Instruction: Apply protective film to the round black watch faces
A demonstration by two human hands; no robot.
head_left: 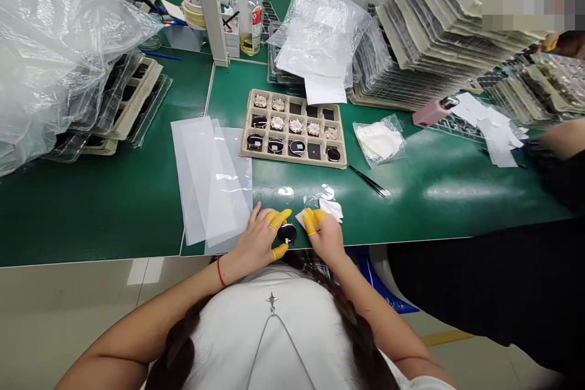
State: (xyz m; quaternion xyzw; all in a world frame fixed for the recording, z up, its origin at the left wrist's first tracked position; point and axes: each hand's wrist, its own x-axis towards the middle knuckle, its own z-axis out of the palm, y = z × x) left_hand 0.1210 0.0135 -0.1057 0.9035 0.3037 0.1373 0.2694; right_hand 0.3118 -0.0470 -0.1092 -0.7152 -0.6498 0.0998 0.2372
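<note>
My left hand (259, 237), with yellow finger cots on thumb and fingertips, pinches a small round black disc (287, 234) at the near edge of the green table. My right hand (325, 233), also in yellow cots, holds a white wipe (333, 209) right beside the disc. Just beyond them lies a beige compartment tray (247, 128) holding several round watch faces, some pale and some black, with a few pockets empty.
Clear plastic sheets (210, 180) lie left of the tray. Black tweezers (370, 184) and a bagged white cloth (379, 141) lie to the right. Stacked trays (439, 30) rise at the back right, plastic bags (50, 42) at the left. Another person's arm (560, 158) works at the far right.
</note>
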